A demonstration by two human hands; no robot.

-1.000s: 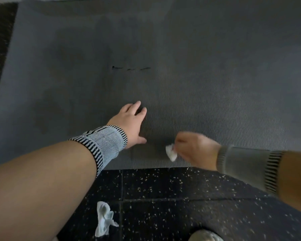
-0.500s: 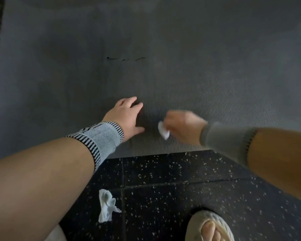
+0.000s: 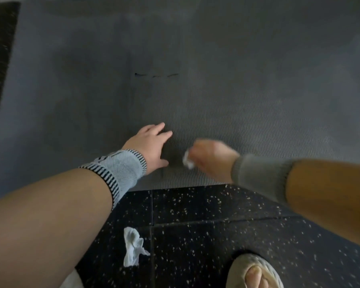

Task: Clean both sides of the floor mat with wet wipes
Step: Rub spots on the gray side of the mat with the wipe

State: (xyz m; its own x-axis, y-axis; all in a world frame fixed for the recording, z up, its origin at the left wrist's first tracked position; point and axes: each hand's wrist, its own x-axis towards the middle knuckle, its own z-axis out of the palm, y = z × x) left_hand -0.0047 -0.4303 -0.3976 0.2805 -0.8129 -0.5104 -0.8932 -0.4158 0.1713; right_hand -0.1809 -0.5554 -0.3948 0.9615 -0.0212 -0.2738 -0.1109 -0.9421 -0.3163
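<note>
Head view: grey floor mat (image 3: 216, 90) spread wide across the speckled black floor (image 3: 216, 225). Left hand (image 3: 149, 145) flat on the mat near its front edge, fingers straight. Right hand (image 3: 211, 156), blurred, just beside it, pinches a small white wipe (image 3: 188, 161) on the mat. Crumpled used wipe (image 3: 133, 249) lies on the floor.

one head-worn camera looks steeply down and forward from close above the near edge of the floor mat (image 3: 237, 90).

A gym: speckled rubber floor tiles (image 3: 206, 235), ribbed mat (image 3: 237, 113).
</note>
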